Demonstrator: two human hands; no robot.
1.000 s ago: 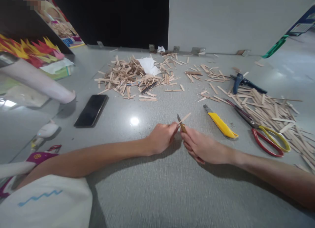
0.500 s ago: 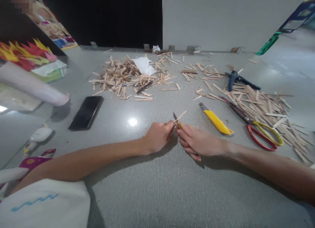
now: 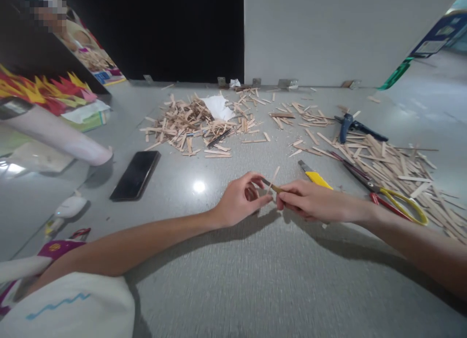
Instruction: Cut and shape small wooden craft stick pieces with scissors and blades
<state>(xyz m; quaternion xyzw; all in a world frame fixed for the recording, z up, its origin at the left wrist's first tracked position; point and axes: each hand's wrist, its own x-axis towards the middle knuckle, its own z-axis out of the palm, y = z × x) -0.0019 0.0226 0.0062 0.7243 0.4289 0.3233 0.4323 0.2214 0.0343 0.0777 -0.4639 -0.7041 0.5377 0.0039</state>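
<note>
My left hand (image 3: 242, 198) pinches the lower end of a thin wooden stick (image 3: 274, 174) between thumb and fingers, just above the grey table (image 3: 233, 270). My right hand (image 3: 314, 201) is closed around a small knife (image 3: 272, 186) with a yellowish handle. Its blade points left and lies against the stick between the two hands. Both hands nearly touch at the middle of the table.
A yellow utility knife (image 3: 315, 176) lies behind my right hand, with red-and-yellow scissors (image 3: 390, 199) to its right. Piles of cut wooden sticks (image 3: 189, 121) cover the far table, a blue tool (image 3: 346, 125) among them. A black phone (image 3: 135, 174) lies left.
My right hand turned over, so the knife blade that stood upright now lies flat and points left. My left hand's fingers loosened from a tight fist into a pinch on the stick.
</note>
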